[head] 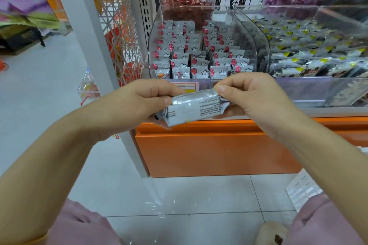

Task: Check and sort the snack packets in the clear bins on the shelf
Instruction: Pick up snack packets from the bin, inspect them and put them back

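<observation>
- Shelf (219, 151): orange base, far-centre; floor (179, 195) on near side open, room to pull back.
- R bin (318, 91): dark/yellow pkts, loose heap; prob. left to sort.
- L bin (153, 45): white pkts in tidy rows; looks done.
- L hand (139, 103), R hand (253, 93): fingers pinch pkt ends, near L bin's front edge.
- Pkt (195, 107): silver, print side up, between hands; check under way.

I count one silver packet (194, 106), a left hand (139, 103), a right hand (253, 97), and four clear bins (153, 45) at twelve o'clock.
</observation>
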Demonstrator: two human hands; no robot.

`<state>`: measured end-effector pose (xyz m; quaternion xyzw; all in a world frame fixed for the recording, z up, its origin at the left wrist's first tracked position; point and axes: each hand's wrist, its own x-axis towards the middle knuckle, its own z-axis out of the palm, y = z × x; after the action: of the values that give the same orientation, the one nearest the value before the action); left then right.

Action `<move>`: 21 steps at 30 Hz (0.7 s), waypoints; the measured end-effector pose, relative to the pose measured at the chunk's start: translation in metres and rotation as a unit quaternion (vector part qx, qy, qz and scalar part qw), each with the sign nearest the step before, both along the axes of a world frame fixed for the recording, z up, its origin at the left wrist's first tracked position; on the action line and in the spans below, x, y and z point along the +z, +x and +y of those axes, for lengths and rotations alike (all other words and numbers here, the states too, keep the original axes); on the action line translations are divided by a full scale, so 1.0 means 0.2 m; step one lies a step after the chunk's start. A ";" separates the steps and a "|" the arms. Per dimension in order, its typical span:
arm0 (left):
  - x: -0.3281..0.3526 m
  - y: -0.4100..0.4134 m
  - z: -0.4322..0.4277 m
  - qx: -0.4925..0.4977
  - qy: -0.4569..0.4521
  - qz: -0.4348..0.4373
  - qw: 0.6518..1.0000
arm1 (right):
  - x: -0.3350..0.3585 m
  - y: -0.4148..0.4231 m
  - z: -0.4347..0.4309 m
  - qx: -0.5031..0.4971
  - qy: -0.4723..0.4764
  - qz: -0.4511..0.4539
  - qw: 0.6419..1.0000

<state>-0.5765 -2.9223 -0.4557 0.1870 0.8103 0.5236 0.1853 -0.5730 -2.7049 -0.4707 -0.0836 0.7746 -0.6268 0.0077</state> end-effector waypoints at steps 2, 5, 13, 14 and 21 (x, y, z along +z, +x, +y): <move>-0.01 0.01 0.00 -0.018 -0.009 0.015 1.000 | -0.01 0.00 0.00 -0.026 -0.020 -0.011 0.999; -0.03 0.01 -0.01 -0.025 -0.098 0.115 0.988 | -0.02 -0.01 0.01 -0.040 -0.072 -0.024 0.996; 0.00 -0.02 -0.02 0.098 -0.043 0.149 0.983 | 0.03 -0.06 -0.03 -0.018 -0.069 0.080 0.994; 0.01 -0.04 -0.02 0.121 -0.077 0.191 0.971 | 0.06 -0.09 -0.04 -0.042 -0.072 0.089 0.992; 0.00 -0.22 -0.09 0.160 -0.229 0.371 0.886 | 0.23 -0.25 -0.13 -0.131 -0.005 0.202 0.971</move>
<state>-0.6213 -2.9401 -0.4549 0.1881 0.9360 0.2384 -0.1778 -0.6229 -2.7308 -0.4251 -0.1060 0.7609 -0.5967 -0.2316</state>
